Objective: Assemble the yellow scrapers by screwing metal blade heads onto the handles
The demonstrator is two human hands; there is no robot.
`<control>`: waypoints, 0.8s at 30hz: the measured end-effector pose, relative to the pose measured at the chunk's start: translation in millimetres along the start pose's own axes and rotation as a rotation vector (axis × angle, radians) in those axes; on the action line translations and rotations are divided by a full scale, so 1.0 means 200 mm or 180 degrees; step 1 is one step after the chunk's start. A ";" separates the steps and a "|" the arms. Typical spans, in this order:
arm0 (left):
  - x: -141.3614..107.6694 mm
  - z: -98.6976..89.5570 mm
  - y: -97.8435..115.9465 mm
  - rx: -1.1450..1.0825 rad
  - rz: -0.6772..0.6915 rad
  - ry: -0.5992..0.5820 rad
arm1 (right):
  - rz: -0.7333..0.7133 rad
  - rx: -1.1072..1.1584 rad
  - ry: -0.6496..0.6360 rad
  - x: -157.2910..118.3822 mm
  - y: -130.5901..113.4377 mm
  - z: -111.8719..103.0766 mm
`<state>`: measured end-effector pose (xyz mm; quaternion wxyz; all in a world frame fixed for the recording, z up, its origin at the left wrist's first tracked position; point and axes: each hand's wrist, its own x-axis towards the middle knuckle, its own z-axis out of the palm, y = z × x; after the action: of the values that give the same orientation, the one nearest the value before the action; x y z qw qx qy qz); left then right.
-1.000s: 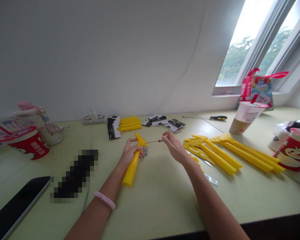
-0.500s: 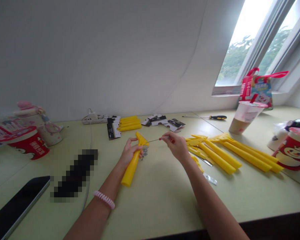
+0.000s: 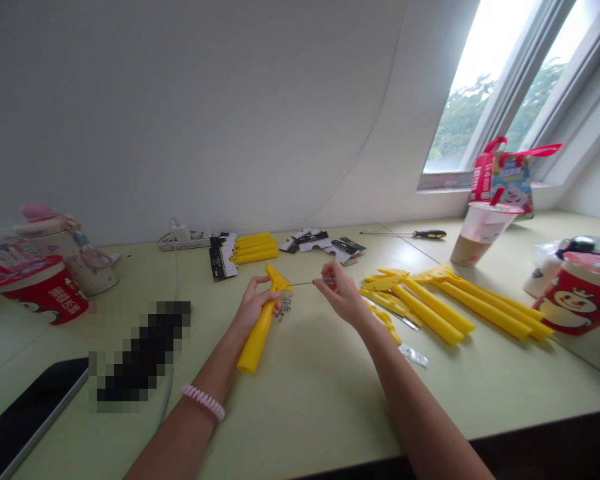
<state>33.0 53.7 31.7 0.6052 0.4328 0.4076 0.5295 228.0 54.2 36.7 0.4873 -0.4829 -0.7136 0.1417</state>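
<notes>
My left hand point(image 3: 253, 307) grips a yellow plastic scraper point(image 3: 258, 337) by its handle, with the wide head up and the handle end resting toward the desk. My right hand point(image 3: 341, 297) pinches a small thin-shafted screwdriver point(image 3: 305, 283), whose metal shaft reaches across to the scraper's head. Its grip is mostly hidden by my fingers. A small heap of silver screws point(image 3: 285, 307) lies on the desk just below the scraper head, between my hands. To the right of my right hand lies a pile of yellow scrapers point(image 3: 430, 310).
Black-and-white blade packs point(image 3: 221, 261) and yellow handles point(image 3: 255, 248) lie at the back, beside a power strip point(image 3: 180, 240). A screwdriver point(image 3: 429, 234), milk tea cup point(image 3: 480, 233) and red cups point(image 3: 580, 293) stand right. A dark tablet point(image 3: 30, 420) lies front left.
The whole view has shifted slightly left and down. My right fingers now cover more of the small screwdriver, and its shaft stays at the scraper head.
</notes>
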 end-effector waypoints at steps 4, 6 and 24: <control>0.00 0.01 0.00 -0.0023 -0.0015 -0.0036 | -0.0046 -0.0046 0.0151 0.00 -0.01 0.00; -0.01 0.01 0.01 -0.0031 -0.0030 -0.0121 | 0.0121 -0.0377 0.0317 0.00 0.00 0.00; -0.01 0.01 0.01 -0.0112 0.0026 -0.0081 | 0.0796 0.0143 0.0062 0.00 0.04 -0.02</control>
<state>34.5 52.1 34.6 0.6157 0.4305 0.3887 0.5334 234.9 57.5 34.4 0.4834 -0.5584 -0.6398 0.2126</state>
